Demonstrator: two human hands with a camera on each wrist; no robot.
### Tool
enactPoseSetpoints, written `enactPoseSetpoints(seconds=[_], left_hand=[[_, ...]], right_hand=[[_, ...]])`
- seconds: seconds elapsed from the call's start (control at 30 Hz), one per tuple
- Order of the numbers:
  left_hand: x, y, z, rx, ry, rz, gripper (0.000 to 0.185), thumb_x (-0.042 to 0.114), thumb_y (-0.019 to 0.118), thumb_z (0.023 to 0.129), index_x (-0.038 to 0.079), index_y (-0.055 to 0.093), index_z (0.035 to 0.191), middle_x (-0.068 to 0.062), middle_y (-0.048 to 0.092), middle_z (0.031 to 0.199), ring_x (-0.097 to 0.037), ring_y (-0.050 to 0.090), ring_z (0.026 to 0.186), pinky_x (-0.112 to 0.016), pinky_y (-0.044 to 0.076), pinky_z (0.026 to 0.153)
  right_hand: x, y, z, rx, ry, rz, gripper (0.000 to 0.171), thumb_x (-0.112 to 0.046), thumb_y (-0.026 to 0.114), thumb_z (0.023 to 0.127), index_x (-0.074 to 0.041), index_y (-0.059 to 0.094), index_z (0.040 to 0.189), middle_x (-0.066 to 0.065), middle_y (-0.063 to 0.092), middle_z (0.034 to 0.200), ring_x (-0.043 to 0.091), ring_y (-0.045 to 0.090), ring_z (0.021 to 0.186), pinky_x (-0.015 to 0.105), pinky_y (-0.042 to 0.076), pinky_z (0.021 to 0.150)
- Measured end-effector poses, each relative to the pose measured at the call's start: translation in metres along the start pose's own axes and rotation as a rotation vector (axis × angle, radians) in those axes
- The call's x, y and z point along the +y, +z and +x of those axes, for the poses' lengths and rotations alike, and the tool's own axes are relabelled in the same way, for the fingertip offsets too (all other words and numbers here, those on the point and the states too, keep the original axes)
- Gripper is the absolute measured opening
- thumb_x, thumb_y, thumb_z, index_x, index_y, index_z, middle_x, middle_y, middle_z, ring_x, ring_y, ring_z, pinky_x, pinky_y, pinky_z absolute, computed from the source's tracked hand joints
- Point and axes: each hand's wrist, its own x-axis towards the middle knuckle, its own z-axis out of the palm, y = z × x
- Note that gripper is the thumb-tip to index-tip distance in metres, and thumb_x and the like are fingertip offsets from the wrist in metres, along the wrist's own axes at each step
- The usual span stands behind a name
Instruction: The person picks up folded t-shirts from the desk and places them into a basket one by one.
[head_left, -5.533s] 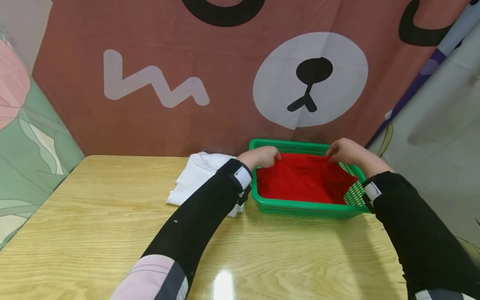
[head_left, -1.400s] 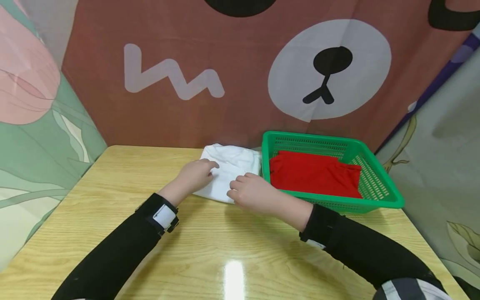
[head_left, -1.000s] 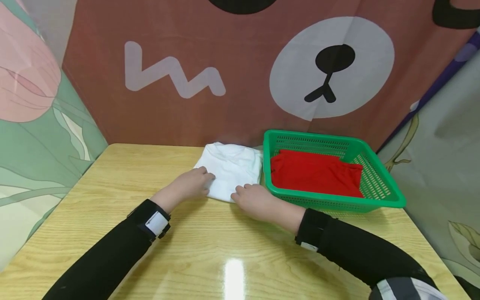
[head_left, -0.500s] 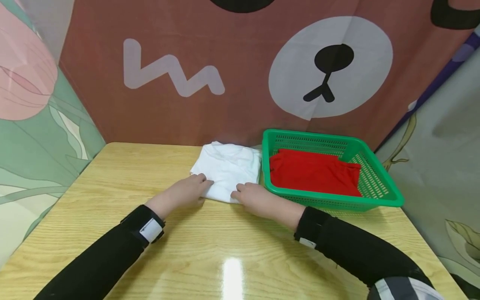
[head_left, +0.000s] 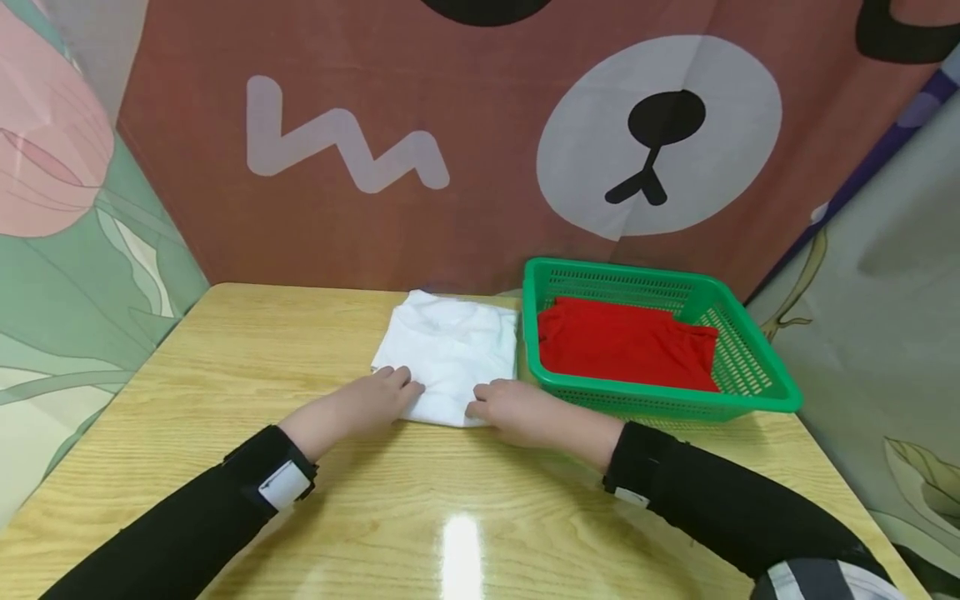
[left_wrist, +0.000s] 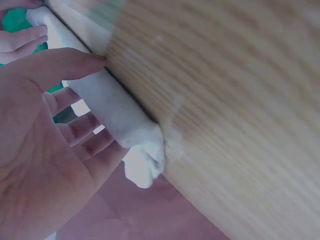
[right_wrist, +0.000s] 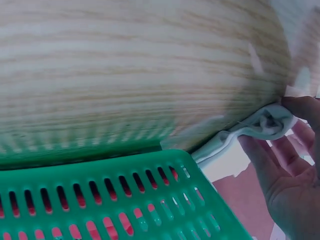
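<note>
A folded white shirt (head_left: 452, 350) lies flat on the wooden table, with a collar-like curve at its far end. My left hand (head_left: 369, 406) holds its near left corner; in the left wrist view the thumb (left_wrist: 75, 64) lies at the rolled front fold and the fingers reach over the top. At the near right corner my right hand (head_left: 517, 410) pinches the same fold. The right wrist view shows that rolled end of the shirt (right_wrist: 270, 122) between thumb and fingers.
Just right of the shirt stands a green perforated basket (head_left: 667, 400) with a folded red garment (head_left: 626, 343) inside. A brown cloth backdrop (head_left: 337, 233) with a bear face hangs along the table's back edge. The table (head_left: 360, 517) extends in front of the hands.
Both hands were at the red garment in the basket, then moved left to the white shirt. Over the last half second the shirt has slid slightly toward me with both hands.
</note>
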Motion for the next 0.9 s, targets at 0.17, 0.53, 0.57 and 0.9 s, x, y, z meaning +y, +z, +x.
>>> enactPoseSetpoints(seconds=[0.17, 0.53, 0.57, 0.9], left_hand=[[0.011, -0.006, -0.007, -0.016, 0.014, 0.036, 0.028, -0.005, 0.061, 0.091, -0.003, 0.053, 0.118, -0.016, 0.052, 0.1, -0.027, 0.053, 0.083, -0.037, 0.05, 0.072], [0.034, -0.009, -0.022, 0.022, 0.056, 0.055, 0.033, -0.007, 0.069, 0.081, -0.001, 0.05, 0.107, -0.01, 0.046, 0.09, -0.023, 0.048, 0.076, -0.034, 0.048, 0.067], [0.036, -0.008, -0.023, 0.025, 0.058, 0.054, 0.034, -0.007, 0.07, 0.08, 0.0, 0.049, 0.107, -0.009, 0.046, 0.09, -0.023, 0.047, 0.076, -0.033, 0.048, 0.066], [0.056, -0.005, -0.037, 0.064, 0.071, 0.07, 0.041, -0.006, 0.075, 0.071, 0.003, 0.048, 0.1, -0.007, 0.044, 0.087, -0.021, 0.045, 0.072, -0.031, 0.047, 0.061]], right_hand=[[-0.005, -0.001, -0.007, 0.051, -0.052, 0.012, 0.024, -0.009, 0.073, 0.083, -0.015, 0.068, 0.106, -0.001, 0.056, 0.086, 0.017, 0.057, 0.075, 0.024, 0.047, 0.065], [-0.018, 0.001, -0.023, 0.083, -0.108, 0.031, 0.021, -0.006, 0.069, 0.085, -0.017, 0.068, 0.103, -0.004, 0.056, 0.087, 0.014, 0.056, 0.076, 0.021, 0.047, 0.065], [-0.019, 0.0, -0.025, 0.085, -0.111, 0.034, 0.021, -0.007, 0.069, 0.086, -0.017, 0.067, 0.103, -0.004, 0.057, 0.087, 0.013, 0.056, 0.076, 0.021, 0.047, 0.065], [-0.037, 0.0, -0.041, 0.11, -0.138, 0.003, 0.018, -0.011, 0.067, 0.09, -0.019, 0.068, 0.106, -0.005, 0.059, 0.094, 0.012, 0.057, 0.081, 0.02, 0.048, 0.066]])
